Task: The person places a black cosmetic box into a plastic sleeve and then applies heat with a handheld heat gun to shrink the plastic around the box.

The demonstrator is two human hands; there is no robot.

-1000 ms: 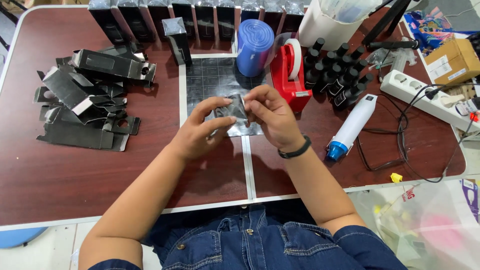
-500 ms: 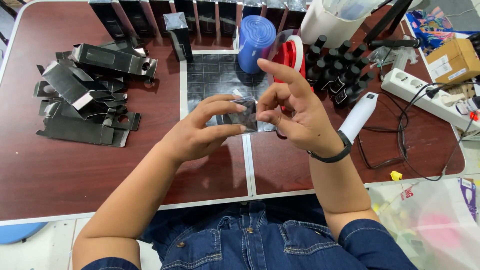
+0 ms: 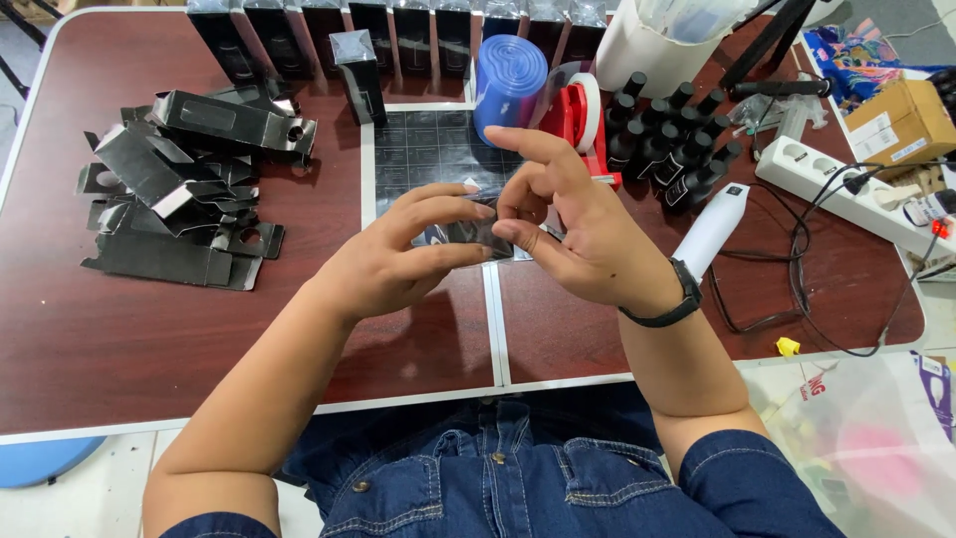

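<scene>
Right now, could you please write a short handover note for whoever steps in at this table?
Left hand: pinching the small dark glossy box above the table.
Right hand: fingertips on the same box, index finger raised.
Flat black carton blanks are piled to the left; finished black boxes stand along the far edge; small black bottles are clustered to the right, behind the white heat gun.
Done: a row of boxes stands finished.
Left: many blanks remain flat.
</scene>
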